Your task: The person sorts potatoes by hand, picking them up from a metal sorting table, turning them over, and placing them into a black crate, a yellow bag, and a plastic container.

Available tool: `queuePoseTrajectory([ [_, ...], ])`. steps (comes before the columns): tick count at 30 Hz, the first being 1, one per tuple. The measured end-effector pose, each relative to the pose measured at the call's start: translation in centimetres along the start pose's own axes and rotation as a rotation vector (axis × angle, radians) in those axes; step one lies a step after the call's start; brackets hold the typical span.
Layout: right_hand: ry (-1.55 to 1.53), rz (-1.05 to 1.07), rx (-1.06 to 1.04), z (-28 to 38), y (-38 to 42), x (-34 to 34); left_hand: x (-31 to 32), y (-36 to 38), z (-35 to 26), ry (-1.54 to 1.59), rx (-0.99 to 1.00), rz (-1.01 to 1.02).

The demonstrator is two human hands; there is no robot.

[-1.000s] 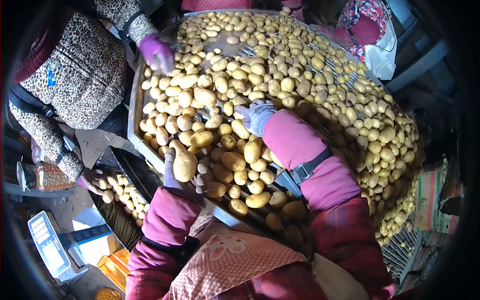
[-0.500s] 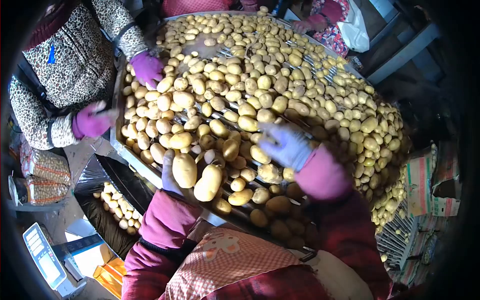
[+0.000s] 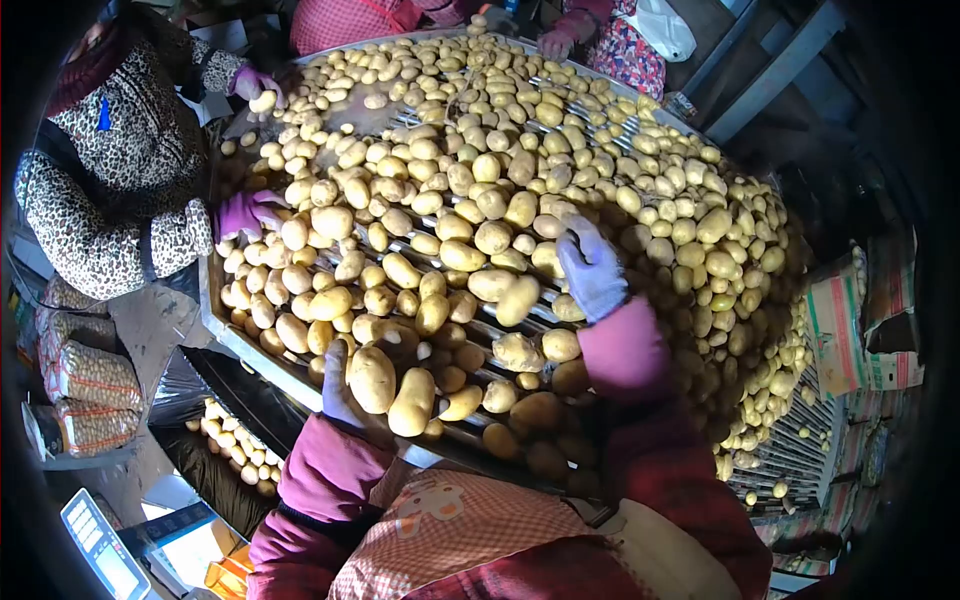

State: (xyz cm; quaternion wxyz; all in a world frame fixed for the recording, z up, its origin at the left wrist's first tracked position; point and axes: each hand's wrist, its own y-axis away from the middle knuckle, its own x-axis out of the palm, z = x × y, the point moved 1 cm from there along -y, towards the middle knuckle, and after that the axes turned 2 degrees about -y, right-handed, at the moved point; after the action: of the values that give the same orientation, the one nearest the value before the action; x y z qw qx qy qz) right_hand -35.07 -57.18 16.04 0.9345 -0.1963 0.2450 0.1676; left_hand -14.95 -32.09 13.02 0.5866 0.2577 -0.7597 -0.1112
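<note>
Yellow potatoes crowd a sorting worktop

Gloved left hand (image 3: 340, 385), fingers curled on one large smooth potato (image 3: 372, 379) at the metal-barred worktop's (image 3: 232, 340) near edge. Right hand (image 3: 592, 270), fingers spread, rests atop the heap. Two purple-gloved hands (image 3: 245, 212) of a neighbour in leopard print reach in opposite.

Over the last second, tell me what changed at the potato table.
The right hand drew back from its far reach, then settled over the pile again, palm down, holding nothing visible. The co-worker's purple gloves shifted along the table edge; one now holds a small potato. Unchanged: the left hand cups the large potato at the near edge.
</note>
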Motion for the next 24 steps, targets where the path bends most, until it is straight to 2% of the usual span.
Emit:
queuePoseTrajectory([
  [1,0.000,0.001,-0.009,-0.6,1.1,0.6,-0.7,-0.1,0.3,0.114,-0.081,0.077],
  [2,-0.162,0.100,-0.029,-1.4,2.8,1.9,-0.9,-0.3,0.3,0.227,-0.173,0.145],
  [3,-0.324,0.196,-0.052,-0.9,3.5,2.4,-0.7,-0.3,0.5,0.227,-0.176,0.147],
  [4,0.338,0.518,0.075,-0.7,3.1,2.3,-0.2,-0.3,0.4,0.213,-0.182,0.234],
  [5,0.387,0.476,-0.129,0.2,3.6,2.6,0.0,-0.3,0.2,0.197,-0.186,0.318],
  [7,0.628,0.520,-0.151,1.3,3.6,4.5,-1.2,-0.6,0.1,0.218,-0.208,0.242],
  [9,0.695,0.626,-0.077,1.8,2.8,5.8,-2.4,-0.3,0.8,0.169,-0.154,0.144],
  [10,0.741,0.609,-0.063,2.0,2.2,6.8,-1.7,0.1,0.7,0.129,-0.186,0.231],
  [11,0.741,0.612,-0.065,1.7,1.2,6.9,-1.8,0.0,0.7,0.131,-0.183,0.230],
  [13,0.570,0.658,-0.136,-0.4,-0.1,7.4,-2.3,-0.2,0.6,0.147,-0.193,0.273],
  [14,-0.097,0.557,0.046,-3.8,0.2,8.3,-1.0,0.0,0.5,0.216,-0.216,0.496],
  [15,-0.213,0.603,0.211,-2.6,-1.0,7.1,1.0,1.0,0.5,0.360,-0.261,0.587],
  [17,-0.509,0.531,0.360,-1.9,-0.2,7.1,0.0,1.2,0.3,0.152,-0.268,0.329],
  [19,-0.508,0.615,0.139,3.8,0.6,6.9,2.2,1.9,-0.1,0.019,-0.249,0.306],
  [20,-0.507,0.558,0.150,5.6,2.4,7.6,2.8,2.2,-0.5,-0.308,-0.050,0.354],
  [21,-0.275,0.610,-0.123,6.2,3.2,8.3,2.7,2.1,-0.6,-0.300,-0.048,0.349],
  [23,-0.021,0.833,-0.465,9.3,3.5,7.1,2.4,2.0,-0.5,0.132,-0.313,0.313],
  [24,-0.327,0.850,-0.356,8.6,3.8,6.6,2.1,1.9,-0.5,0.169,-0.286,0.322],
])
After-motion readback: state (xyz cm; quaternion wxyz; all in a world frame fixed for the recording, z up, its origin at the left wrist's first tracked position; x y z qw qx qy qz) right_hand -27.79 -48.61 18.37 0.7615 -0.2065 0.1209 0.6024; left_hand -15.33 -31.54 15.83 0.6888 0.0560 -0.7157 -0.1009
